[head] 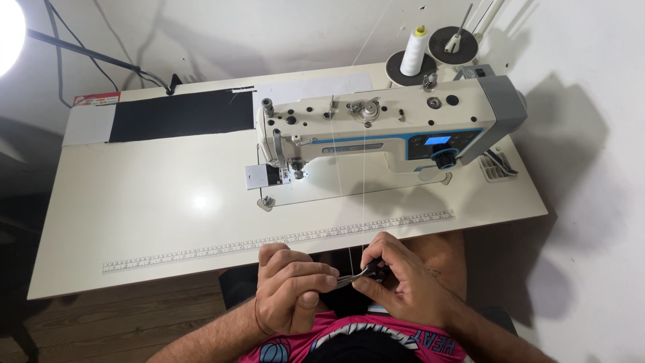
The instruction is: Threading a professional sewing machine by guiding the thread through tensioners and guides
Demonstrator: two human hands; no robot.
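Observation:
Both my hands are close together below the table's front edge, over my lap. My right hand (402,279) grips small dark thread snips (366,273), blades pointing left. My left hand (292,288) has its fingers curled, pinching at the snips' tip where a thin white thread (363,202) comes down. That thread runs taut from the white industrial sewing machine (383,124) on the table towards my hands. A second thread strand runs beside it.
A cream sewing table (134,215) has a ruler strip (269,240) printed along its front. Black fabric (181,114) lies at the back left. A white thread cone (415,52) stands behind the machine. A bright lamp (8,30) shines at top left.

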